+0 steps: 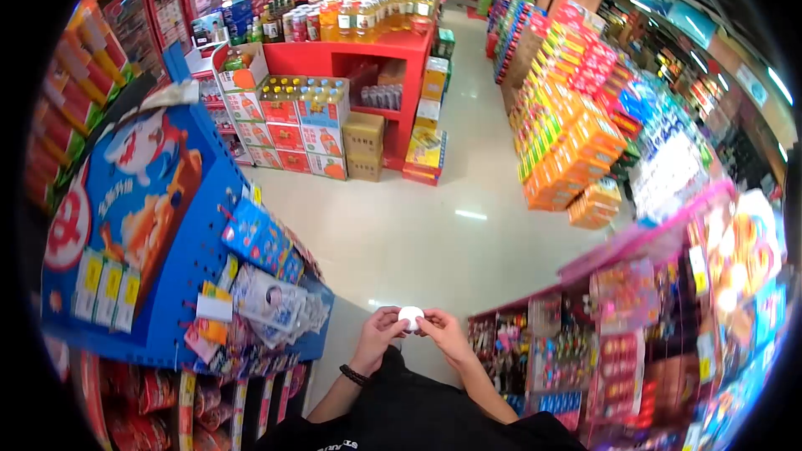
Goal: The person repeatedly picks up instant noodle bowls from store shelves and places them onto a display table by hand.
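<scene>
Both hands meet in front of my body around a small, white, rounded object; its exact kind is too small to make out. My left hand pinches it from the left side, and a dark beaded bracelet circles that wrist. From the right, my right hand grips the same object between thumb and fingers. The object is held up above the pale floor. My fingertips cover its edges.
A blue shelf end with hanging packets stands close on the left. Pink-edged racks of small goods are near on the right. Ahead, a red counter carries bottles, and orange cartons are stacked beside the tiled aisle.
</scene>
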